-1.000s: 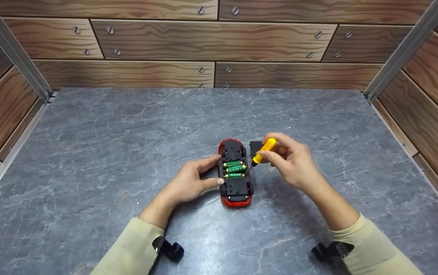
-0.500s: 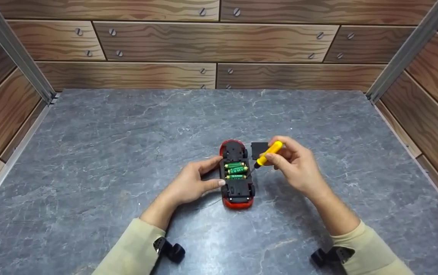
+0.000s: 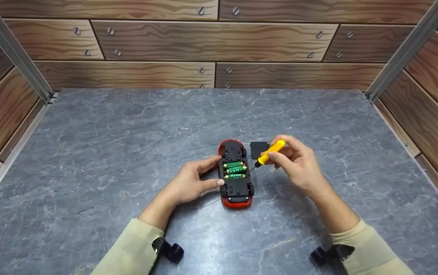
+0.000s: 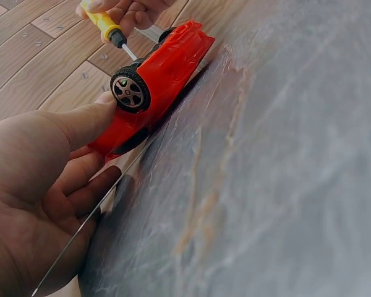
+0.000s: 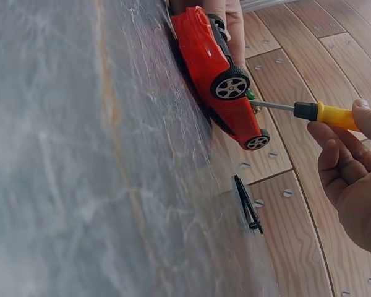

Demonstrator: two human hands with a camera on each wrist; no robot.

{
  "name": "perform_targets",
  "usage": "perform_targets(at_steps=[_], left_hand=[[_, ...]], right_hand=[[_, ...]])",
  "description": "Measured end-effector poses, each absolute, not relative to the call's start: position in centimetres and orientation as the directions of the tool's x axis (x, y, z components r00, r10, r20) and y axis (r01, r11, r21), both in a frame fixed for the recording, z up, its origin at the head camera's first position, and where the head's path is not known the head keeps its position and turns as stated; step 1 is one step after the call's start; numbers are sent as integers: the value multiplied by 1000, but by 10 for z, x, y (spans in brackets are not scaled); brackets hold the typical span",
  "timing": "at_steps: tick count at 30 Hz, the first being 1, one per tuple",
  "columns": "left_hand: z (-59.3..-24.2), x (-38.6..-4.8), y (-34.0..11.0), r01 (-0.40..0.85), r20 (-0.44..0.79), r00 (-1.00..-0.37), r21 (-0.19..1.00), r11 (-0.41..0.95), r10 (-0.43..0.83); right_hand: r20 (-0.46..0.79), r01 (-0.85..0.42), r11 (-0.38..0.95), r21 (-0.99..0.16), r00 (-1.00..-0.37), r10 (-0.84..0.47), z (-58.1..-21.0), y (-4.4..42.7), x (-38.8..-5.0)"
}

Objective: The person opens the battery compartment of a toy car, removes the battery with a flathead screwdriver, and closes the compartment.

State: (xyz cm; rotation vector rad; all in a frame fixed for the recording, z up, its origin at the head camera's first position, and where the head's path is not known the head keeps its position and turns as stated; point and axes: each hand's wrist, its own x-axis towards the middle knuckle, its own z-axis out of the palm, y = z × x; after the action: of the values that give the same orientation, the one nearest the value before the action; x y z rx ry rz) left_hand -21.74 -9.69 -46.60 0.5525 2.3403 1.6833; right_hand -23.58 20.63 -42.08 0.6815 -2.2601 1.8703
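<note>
A red toy car (image 3: 236,204) lies upside down on the table, its black underside up and its battery bay uncovered. Several green batteries (image 3: 236,170) sit in the bay, the middle one slightly slanted. The left hand (image 3: 190,182) grips the car's left side between thumb and fingers, also seen on the car (image 4: 167,71) in the left wrist view. Between thumb and fingers the right hand (image 3: 299,168) pinches a yellow screwdriver (image 3: 270,152). In the right wrist view the shaft of the screwdriver (image 5: 337,116) reaches the bay beside a green battery.
A black battery cover (image 3: 258,149) lies on the grey marbled table (image 3: 127,126), right of the car's far end. Wood-patterned walls (image 3: 211,41) and metal posts (image 3: 16,49) stand around the table. Each sleeve carries a black wrist camera (image 3: 169,250).
The right hand and screwdriver handle have moved slightly right and down, uncovering more of the black cover. The left hand keeps its grip on the car.
</note>
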Motion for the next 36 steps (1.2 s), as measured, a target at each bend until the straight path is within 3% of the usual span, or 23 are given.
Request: perform_targets(at_steps=[36], left_hand=[[-466,-218,-98,164,20,-910,935,315,415]], right_hand=[[363,-368,-22,-930,-905,-223,-432,215,-243]])
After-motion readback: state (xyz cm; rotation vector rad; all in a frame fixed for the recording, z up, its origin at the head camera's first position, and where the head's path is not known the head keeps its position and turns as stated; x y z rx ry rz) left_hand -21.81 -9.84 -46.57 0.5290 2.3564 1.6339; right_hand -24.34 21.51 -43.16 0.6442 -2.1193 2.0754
